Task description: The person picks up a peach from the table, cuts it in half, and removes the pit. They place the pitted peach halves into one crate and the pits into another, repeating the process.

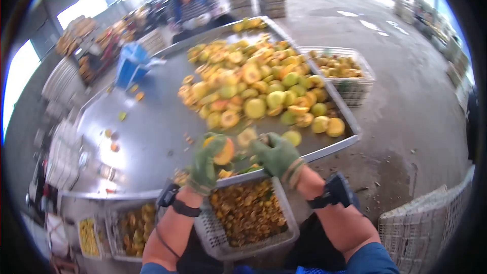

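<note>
My left hand (209,163), in a green glove, is closed around an orange-yellow peach half (224,152) at the front edge of the metal table (147,155). Just right of it, my right hand (276,155), also gloved, has its fingers curled near a blurred pale fruit piece (247,137); what those fingers hold, if anything, is too smeared to name. Beyond both hands lies a large pile of yellow and green fruit (253,83), many of them cut halves. Under my wrists stands a white crate (218,231) of small brown and yellow pieces.
A blue container (130,66) stands at the table's left rear. Another person (190,7) is behind the far edge. A fruit-filled crate (350,89) stands beyond the right edge. More crates (117,236) are below at left, with stacked crates (421,223) at lower right.
</note>
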`<state>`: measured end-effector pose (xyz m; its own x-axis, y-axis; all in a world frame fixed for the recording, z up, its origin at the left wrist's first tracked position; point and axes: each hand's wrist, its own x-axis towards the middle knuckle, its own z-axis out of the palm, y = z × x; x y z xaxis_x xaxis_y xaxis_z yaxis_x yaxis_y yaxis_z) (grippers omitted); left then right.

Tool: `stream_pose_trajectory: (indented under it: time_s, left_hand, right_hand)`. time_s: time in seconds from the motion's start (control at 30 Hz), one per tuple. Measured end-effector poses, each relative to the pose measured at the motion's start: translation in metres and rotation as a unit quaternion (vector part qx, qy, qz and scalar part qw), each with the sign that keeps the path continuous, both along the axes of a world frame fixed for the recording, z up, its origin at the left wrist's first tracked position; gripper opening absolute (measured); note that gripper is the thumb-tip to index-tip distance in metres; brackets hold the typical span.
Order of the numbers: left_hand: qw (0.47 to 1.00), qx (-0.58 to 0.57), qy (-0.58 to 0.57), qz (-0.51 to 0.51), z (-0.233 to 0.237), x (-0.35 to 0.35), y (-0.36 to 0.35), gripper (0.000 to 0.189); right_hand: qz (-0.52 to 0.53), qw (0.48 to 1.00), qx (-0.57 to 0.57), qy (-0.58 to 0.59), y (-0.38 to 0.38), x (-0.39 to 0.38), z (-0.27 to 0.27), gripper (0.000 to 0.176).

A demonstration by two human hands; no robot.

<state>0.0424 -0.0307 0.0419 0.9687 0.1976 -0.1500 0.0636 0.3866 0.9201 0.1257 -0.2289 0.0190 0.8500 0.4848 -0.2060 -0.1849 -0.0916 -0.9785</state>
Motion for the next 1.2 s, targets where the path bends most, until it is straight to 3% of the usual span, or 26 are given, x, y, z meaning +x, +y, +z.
stream_pose_trajectory:
  time_s: [0.07,0.13,0.2,0.23,0.27,0.33,0.37,0.43,0.53,0.67,0.77,0.83,0.97,1.2]
  left_hand:
    - [0.998,0.05,-0.033,0.006,-0.014,-0.028,0.006,0.027]
    - [0.972,0.207,-0.106,0.025,-0.034,-0.048,0.014,0.031]
    - [0.86,0.463,-0.204,0.061,-0.053,-0.059,0.023,0.038]
    - [0.951,0.276,-0.135,0.028,-0.061,-0.06,0.026,0.043]
    - [0.995,0.069,-0.059,0.039,-0.067,-0.062,0.028,0.049]
    - [0.996,-0.045,-0.056,0.05,-0.056,-0.065,0.031,0.053]
    - [0.999,0.032,-0.011,0.024,-0.047,-0.074,0.034,0.055]
    - [0.997,0.029,-0.063,0.036,-0.053,-0.074,0.03,0.051]
    - [0.996,-0.008,-0.08,0.04,-0.053,-0.081,0.022,0.051]
    - [0.999,-0.004,-0.045,0.009,-0.041,-0.095,0.021,0.054]
    - [0.988,0.119,-0.103,0.006,-0.063,-0.096,0.031,0.052]
    - [0.989,0.114,-0.097,0.012,-0.06,-0.096,0.028,0.049]
    - [0.967,0.228,-0.111,0.039,-0.055,-0.095,0.016,0.048]
    - [0.962,0.26,-0.076,0.038,-0.042,-0.09,-0.005,0.041]
  right_hand:
    - [0.05,0.998,-0.023,0.039,0.003,-0.014,0.031,0.038]
    - [0.109,0.992,-0.024,0.062,0.011,-0.031,0.044,0.037]
    - [0.139,0.989,-0.034,0.044,0.021,-0.041,0.041,0.036]
    - [0.145,0.988,-0.043,0.015,0.026,-0.048,0.035,0.036]
    - [0.15,0.987,-0.05,-0.013,0.028,-0.055,0.027,0.036]
    - [0.182,0.977,-0.089,-0.072,0.034,-0.061,0.011,0.034]
    - [0.192,0.972,-0.107,-0.087,0.034,-0.066,0.007,0.034]
    - [0.204,0.968,-0.108,-0.1,0.039,-0.077,0.014,0.036]
    - [0.17,0.958,-0.086,-0.216,0.048,-0.084,-0.003,0.033]
    - [0.189,0.947,-0.14,-0.218,0.05,-0.087,-0.004,0.034]
    - [0.193,0.937,-0.135,-0.259,0.049,-0.093,-0.015,0.033]
    - [0.182,0.936,-0.104,-0.283,0.048,-0.096,-0.018,0.032]
    - [0.18,0.912,-0.204,-0.306,0.043,-0.103,0.002,0.032]
    - [0.168,0.897,-0.239,-0.332,0.038,-0.109,-0.003,0.032]
